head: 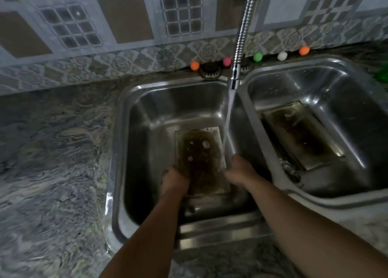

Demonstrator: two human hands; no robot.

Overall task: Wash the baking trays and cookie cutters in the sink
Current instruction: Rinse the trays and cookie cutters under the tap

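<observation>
Baking tray (200, 151) lay in the left basin (151, 114) of a double steel sink, rectangular, brown-stained over its floor, a few bubbles near its far end. Long axis ran near 12 to 6 o'clock, far end tipped slightly toward 1 o'clock; near end toward the person. It seemed propped up off the basin floor at the near end, though the angle was hard to judge.

Left hand (175, 178) was at the tray's near left corner, about 7 o'clock from its centre, fingers curled down over the tray's edge and closed on it. Forearm came in from 6 o'clock, straight, wrist bent slightly down.

Right hand (239, 169) was at the tray's right edge, about 4 o'clock from centre, knuckles up, fingers folded around the rim; grip closed on the tray, fingertips hidden. Forearm entered from 5 o'clock, crossing the near rim of the sink.

Water stream (227, 118) fell from the flexible metal faucet hose (244, 25) and struck at the right hand, just at the tray's right side.

Second tray (300, 133), equally stained, rested in the right basin (336, 84), at 3 o'clock from the first, long axis running 11 to 5 o'clock. Something small and metallic lay at its near end; too blurred to name.

Small coloured balls (257, 57) lined the back ledge at 12 o'clock. Marbled countertop (52, 151) lay at 9 o'clock.
</observation>
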